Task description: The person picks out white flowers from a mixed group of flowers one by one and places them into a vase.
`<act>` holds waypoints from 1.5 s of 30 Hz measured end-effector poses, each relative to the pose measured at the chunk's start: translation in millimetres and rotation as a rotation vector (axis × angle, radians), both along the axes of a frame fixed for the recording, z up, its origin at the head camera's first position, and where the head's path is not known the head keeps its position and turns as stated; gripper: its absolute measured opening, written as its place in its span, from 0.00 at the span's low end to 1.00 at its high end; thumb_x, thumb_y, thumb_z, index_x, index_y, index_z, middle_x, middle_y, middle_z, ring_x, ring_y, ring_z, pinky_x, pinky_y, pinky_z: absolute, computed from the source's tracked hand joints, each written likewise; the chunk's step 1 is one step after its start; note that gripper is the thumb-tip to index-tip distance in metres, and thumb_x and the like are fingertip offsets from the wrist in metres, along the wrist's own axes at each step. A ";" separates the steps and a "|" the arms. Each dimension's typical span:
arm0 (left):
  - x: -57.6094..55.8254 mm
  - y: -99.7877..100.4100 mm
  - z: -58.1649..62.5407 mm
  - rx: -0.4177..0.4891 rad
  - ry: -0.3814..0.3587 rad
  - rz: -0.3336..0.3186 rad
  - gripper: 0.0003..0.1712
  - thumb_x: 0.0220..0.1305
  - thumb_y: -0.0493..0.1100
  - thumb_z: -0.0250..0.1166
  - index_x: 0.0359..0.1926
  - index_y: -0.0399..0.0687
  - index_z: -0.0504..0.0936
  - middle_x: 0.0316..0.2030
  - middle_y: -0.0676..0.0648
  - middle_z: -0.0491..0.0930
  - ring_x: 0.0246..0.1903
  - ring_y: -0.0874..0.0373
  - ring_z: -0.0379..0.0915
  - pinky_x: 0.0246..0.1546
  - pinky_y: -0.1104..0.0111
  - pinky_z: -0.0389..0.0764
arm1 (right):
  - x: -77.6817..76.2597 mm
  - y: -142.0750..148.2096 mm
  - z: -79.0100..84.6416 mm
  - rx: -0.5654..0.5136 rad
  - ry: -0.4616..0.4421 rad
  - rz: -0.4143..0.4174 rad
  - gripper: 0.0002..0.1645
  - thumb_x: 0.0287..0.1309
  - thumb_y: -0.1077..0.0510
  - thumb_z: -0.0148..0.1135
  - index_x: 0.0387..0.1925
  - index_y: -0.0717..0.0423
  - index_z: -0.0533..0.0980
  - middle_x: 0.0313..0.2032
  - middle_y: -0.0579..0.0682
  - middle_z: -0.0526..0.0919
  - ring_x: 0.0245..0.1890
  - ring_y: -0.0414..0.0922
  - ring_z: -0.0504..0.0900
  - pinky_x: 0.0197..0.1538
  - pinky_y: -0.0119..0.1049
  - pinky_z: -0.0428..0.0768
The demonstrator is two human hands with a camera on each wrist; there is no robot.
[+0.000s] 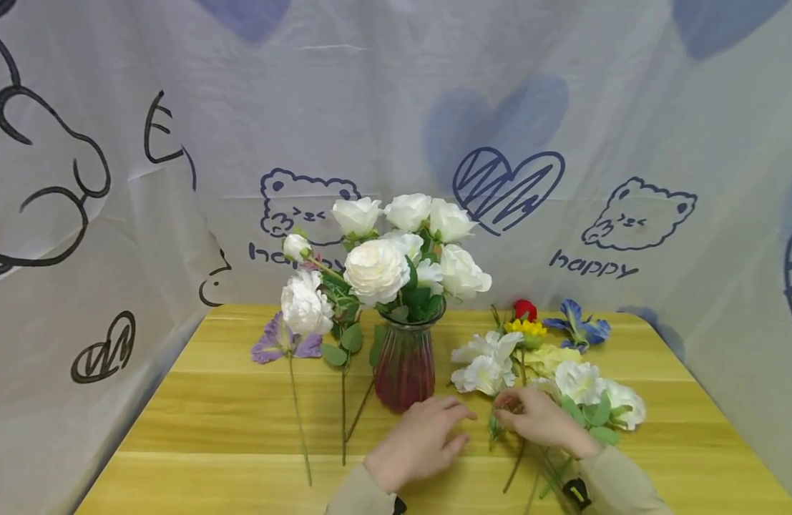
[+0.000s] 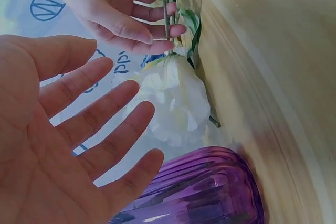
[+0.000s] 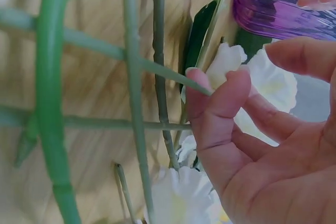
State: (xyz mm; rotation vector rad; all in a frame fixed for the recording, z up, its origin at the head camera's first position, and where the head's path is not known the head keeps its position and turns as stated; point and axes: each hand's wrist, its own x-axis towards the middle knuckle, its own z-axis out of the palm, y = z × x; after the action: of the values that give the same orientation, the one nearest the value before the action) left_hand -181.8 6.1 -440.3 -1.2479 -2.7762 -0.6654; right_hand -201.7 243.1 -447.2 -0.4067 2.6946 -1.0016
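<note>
My left hand [image 1: 421, 443] hovers palm inward in front of the vase, fingers spread, holding nothing. Clear purple-pink glass forms the vase [image 1: 405, 368], which stands upright with a bunch of white roses and peonies [image 1: 378, 272] in it. To its right, my right hand [image 1: 540, 422] reaches among flowers lying on the table. Loosely bent fingers [image 3: 220, 114] touch green stems [image 3: 94, 43] in the right wrist view, while the thumb stays apart from them. A white flower [image 2: 173, 98] lies just beyond that hand in the left wrist view.
Left of the vase are a purple flower [image 1: 276, 340] and leafy stems [image 1: 344, 415]. At the right lie a red flower [image 1: 525, 310], a yellow sunflower [image 1: 527, 329], a blue flower [image 1: 579, 325] and more white blooms [image 1: 579, 383]. A printed cloth [image 1: 396, 93] hangs behind the wooden table [image 1: 196, 422].
</note>
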 end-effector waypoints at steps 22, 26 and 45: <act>-4.8 -10.1 3.1 0.080 0.010 0.060 0.18 0.66 0.47 0.58 0.57 0.55 0.75 0.53 0.56 0.75 0.51 0.60 0.71 0.53 0.62 0.75 | -3.5 -2.5 2.0 -0.332 0.066 -0.254 0.16 0.58 0.63 0.61 0.46 0.66 0.71 0.31 0.62 0.83 0.27 0.56 0.81 0.29 0.43 0.82; -6.4 -11.0 4.0 0.134 0.064 0.070 0.18 0.67 0.46 0.57 0.57 0.54 0.76 0.54 0.56 0.75 0.53 0.59 0.71 0.54 0.63 0.75 | -4.8 -4.8 11.8 -0.361 0.120 -0.271 0.14 0.61 0.61 0.60 0.45 0.68 0.73 0.31 0.61 0.83 0.28 0.53 0.83 0.32 0.44 0.83; -8.8 -16.9 22.0 0.374 0.308 0.111 0.20 0.61 0.38 0.59 0.55 0.49 0.76 0.52 0.51 0.76 0.50 0.58 0.72 0.50 0.65 0.77 | -6.6 -17.3 47.8 -0.508 0.333 -0.353 0.16 0.66 0.56 0.55 0.41 0.68 0.74 0.29 0.57 0.83 0.24 0.42 0.81 0.24 0.35 0.80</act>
State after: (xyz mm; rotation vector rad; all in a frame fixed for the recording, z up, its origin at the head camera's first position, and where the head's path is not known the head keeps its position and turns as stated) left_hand -190.7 -10.8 -418.3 -1.0141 -2.3175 -0.8514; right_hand -208.4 225.8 -399.3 -0.1944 2.8307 -1.8871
